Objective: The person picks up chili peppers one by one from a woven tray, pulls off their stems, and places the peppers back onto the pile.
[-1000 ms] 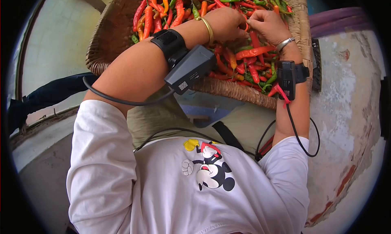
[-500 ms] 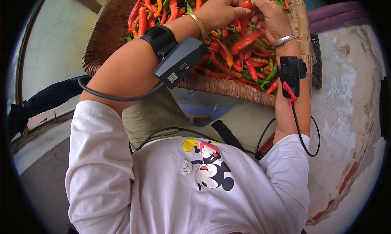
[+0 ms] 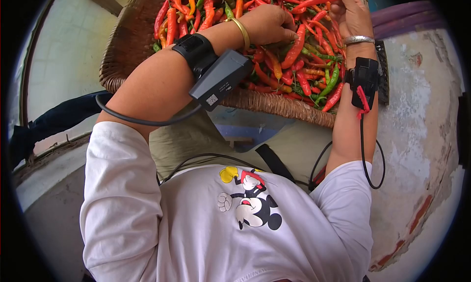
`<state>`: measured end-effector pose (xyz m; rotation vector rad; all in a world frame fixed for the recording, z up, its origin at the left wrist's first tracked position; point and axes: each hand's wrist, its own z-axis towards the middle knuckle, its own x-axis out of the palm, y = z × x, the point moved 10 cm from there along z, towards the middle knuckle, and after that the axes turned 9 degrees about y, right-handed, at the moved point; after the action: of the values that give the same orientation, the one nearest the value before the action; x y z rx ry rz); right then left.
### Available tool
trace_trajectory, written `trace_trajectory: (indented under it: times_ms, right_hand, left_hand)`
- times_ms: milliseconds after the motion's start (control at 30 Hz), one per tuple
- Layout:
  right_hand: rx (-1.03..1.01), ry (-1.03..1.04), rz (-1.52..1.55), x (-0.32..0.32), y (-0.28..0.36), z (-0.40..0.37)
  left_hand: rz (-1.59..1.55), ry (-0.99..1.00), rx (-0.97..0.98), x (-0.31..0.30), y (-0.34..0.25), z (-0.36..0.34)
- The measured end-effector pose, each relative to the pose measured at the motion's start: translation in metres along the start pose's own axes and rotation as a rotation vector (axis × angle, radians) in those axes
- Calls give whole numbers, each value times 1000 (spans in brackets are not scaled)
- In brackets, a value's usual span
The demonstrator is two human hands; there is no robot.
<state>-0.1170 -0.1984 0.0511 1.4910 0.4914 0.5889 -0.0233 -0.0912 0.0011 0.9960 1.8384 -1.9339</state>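
Note:
My right hand (image 3: 354,10) holds a long red chili pepper (image 3: 316,1) by its right end, over the back right of the wicker basket (image 3: 279,104). Lower and to the left is my left hand (image 3: 270,26), its fingers curled and thumb bent in. The thumb tip is against or just beside another red chili pepper (image 3: 293,49) on the pile. What those fingers pinch, if anything, is hidden. Red, orange and green chili peppers (image 3: 305,83) fill the basket around both hands.
Each forearm carries a strapped black device (image 3: 221,78) with a cable. My khaki-clad legs (image 3: 186,137) are below the basket's near rim. A worn, peeling wall or ledge (image 3: 412,95) lies to the right, with purple cloth (image 3: 402,18) behind it.
My hands have come apart from over the middle of the pile. The right moved right and slightly up with a red chili pepper; the left lowered toward the peppers.

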Motion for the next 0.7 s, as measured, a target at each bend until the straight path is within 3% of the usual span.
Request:
trace_trajectory:
  times_ms: [67,100,200,233,333,367,433,533,700]
  right_hand:
    - [-163,-177,411,10,26,-12]
    - [-162,-178,411,14,24,-12]
    - [137,-122,338,-9,-33,4]
    - [136,-125,338,-8,-37,0]
    - [287,301,-659,34,-44,-10]
    - [111,427,-799,52,-47,-7]
    - [-21,543,-1081,77,-39,-15]
    - [4,583,-1161,84,-37,-20]
    - [10,585,-1190,85,-36,-24]
  left_hand:
    - [-12,9,50,4,-3,-2]
    - [-26,19,100,5,-9,-3]
    - [109,15,125,3,-15,-4]
    - [109,16,127,4,-13,-4]
    - [211,105,81,14,-6,-3]
    - [210,127,110,16,-8,-4]
    - [208,149,137,19,-8,-5]
    - [223,144,173,19,-11,-4]
    - [308,117,17,17,2,0]
